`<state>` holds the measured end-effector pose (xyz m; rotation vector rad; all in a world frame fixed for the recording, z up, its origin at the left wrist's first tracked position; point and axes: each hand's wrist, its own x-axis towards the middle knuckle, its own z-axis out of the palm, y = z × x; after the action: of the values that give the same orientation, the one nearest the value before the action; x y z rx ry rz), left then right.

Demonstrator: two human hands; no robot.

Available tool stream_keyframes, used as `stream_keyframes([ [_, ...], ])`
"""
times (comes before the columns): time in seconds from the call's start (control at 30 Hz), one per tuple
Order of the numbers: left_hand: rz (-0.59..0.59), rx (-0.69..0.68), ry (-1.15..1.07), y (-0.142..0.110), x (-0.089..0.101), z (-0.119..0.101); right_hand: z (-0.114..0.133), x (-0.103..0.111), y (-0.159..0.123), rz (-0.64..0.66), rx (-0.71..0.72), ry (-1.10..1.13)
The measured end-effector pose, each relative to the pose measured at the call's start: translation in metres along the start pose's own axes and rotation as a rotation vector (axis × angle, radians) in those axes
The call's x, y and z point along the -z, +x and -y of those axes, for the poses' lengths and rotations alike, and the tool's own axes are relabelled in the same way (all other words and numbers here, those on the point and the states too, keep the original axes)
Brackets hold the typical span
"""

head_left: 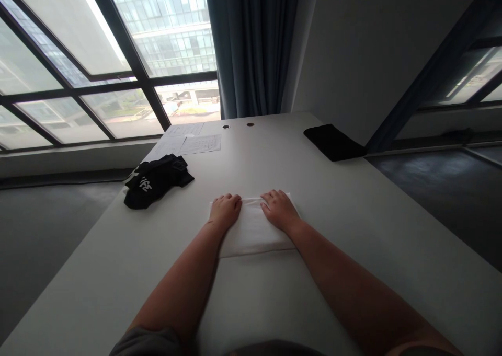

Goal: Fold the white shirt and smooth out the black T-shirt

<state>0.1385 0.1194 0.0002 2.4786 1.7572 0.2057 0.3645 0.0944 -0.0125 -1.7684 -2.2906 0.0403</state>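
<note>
A white cloth [253,236], folded into a rough rectangle, lies flat on the white table in front of me. My left hand [226,209] rests palm down on its far left corner, fingers laid over the far edge. On the far right corner lies my right hand [279,208], its fingers spread and the thumb apart. Between the two hands a small crease runs along the cloth's far edge. Both palms cover part of the cloth, so its far corners are partly hidden.
A crumpled black garment [159,181] with white lettering lies at the table's left edge. Behind it are printed sheets of paper [201,144]. A flat black folded item [333,141] sits at the far right edge. Two round holes pierce the white table [251,162] near its far end.
</note>
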Motion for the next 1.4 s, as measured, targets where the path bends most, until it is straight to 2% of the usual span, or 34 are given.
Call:
stream_keyframes([
  [0.13,-0.007,-0.086,-0.013,-0.004,0.003,-0.005,0.002,-0.002,-0.001,-0.013,-0.012,0.011],
  [0.23,0.008,-0.075,0.019,-0.004,0.006,-0.006,0.001,0.001,0.0,-0.012,-0.018,0.006],
  [0.37,0.051,-0.051,0.034,-0.002,0.012,-0.004,0.001,0.01,-0.001,0.023,-0.021,-0.009],
  [0.5,0.02,-0.06,0.064,-0.004,0.015,-0.007,0.007,0.02,-0.005,0.034,-0.048,-0.021],
  [0.6,-0.003,-0.103,0.081,-0.006,0.015,-0.012,0.012,0.025,-0.008,0.042,-0.074,-0.066],
  [0.73,0.035,-0.18,0.047,-0.007,0.016,-0.015,0.015,0.033,-0.01,0.077,-0.067,-0.098],
  [0.83,0.049,-0.224,-0.01,-0.007,0.019,-0.011,0.011,0.04,-0.011,0.114,-0.035,-0.067],
  [1.0,0.127,-0.262,-0.116,-0.007,0.027,0.0,0.003,0.051,-0.015,0.275,-0.033,-0.011],
  [1.23,0.178,-0.262,-0.177,-0.004,0.029,0.013,-0.006,0.053,-0.014,0.279,-0.052,-0.009],
  [1.4,0.199,-0.215,-0.091,-0.002,0.03,0.017,-0.014,0.055,-0.012,0.338,-0.019,-0.02],
])
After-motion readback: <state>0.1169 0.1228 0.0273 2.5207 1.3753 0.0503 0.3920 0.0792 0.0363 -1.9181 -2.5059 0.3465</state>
